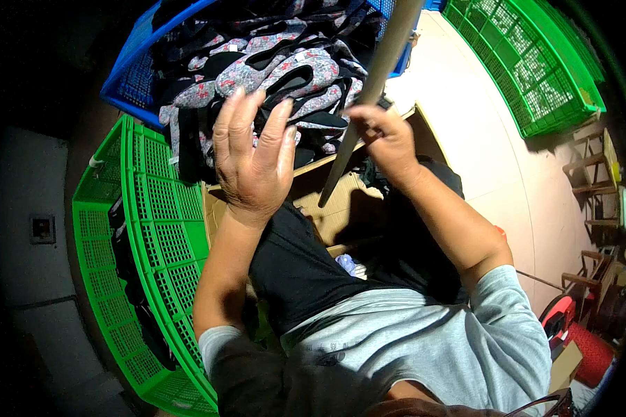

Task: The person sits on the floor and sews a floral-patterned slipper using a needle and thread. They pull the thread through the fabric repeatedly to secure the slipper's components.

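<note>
My left hand [254,156] is raised with its fingers stretched and slightly apart, in front of a heap of grey floral and black fabric pieces [306,66]. I cannot tell whether it touches them. That heap fills a blue plastic crate [129,73]. My right hand [389,142] has its fingers curled beside a long, slanting pole [389,48], and its fingertips overlap the pole. Something small and dark shows at these fingers, too hidden to name. Below both hands, between my legs, lies an open cardboard box [334,198] with dark material at its edge.
Green plastic crates [167,215] stand close on my left, with black items inside. Another green crate [535,83] sits at the far right on the pale floor [480,118]. Wooden racks [595,181] and a red object [595,354] are along the right edge.
</note>
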Demonstrator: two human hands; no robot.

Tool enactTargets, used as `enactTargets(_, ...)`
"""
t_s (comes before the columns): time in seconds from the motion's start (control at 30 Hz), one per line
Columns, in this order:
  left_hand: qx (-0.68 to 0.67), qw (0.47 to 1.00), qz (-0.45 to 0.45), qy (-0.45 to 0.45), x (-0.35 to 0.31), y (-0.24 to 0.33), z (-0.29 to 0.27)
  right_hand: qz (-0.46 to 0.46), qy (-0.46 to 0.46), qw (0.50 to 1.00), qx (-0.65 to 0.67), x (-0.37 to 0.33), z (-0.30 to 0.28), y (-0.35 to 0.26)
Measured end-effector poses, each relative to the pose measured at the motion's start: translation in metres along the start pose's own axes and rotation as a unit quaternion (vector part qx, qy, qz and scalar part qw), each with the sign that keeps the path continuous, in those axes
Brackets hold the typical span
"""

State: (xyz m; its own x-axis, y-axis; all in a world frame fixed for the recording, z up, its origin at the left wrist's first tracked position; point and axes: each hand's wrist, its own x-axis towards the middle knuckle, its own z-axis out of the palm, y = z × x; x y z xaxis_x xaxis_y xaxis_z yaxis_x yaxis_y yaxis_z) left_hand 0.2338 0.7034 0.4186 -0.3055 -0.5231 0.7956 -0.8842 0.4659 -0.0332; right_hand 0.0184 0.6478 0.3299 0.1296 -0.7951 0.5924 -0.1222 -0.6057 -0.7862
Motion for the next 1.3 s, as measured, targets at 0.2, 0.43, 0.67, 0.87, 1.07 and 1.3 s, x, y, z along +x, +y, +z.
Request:
enactTargets(0.2, -0.072, 0.972, -0.072, -0.213, -0.05, 0.017, 0.038, 0.137, 0.197, 0.963, 0.124, 0.013, -0.038, -0.003)
enactTargets(0.43, -0.06, 0.958, -0.109, -0.26, -0.049, 0.026, 0.054, 0.257, 0.209, 0.887, 0.322, 0.019, -0.05, -0.007)
enactTargets(0.67, 0.033, 0.937, -0.068, -0.34, -0.059, -0.006, -0.016, 0.411, -0.166, 0.881, 0.168, 0.013, -0.061, -0.021)
enactTargets(0.87, 0.031, 0.842, -0.144, -0.519, -0.106, -0.037, -0.114, 0.341, -0.315, 0.886, 0.013, -0.004, -0.076, -0.013)
enactTargets(1.07, 0.049, 0.818, -0.17, -0.548, -0.111, -0.022, -0.095, 0.343, -0.226, 0.912, -0.019, 0.001, -0.081, -0.008)
enactTargets(1.3, 0.101, 0.772, -0.089, -0.621, -0.124, 0.009, -0.015, 0.34, -0.248, 0.907, -0.028, -0.004, -0.075, -0.01)
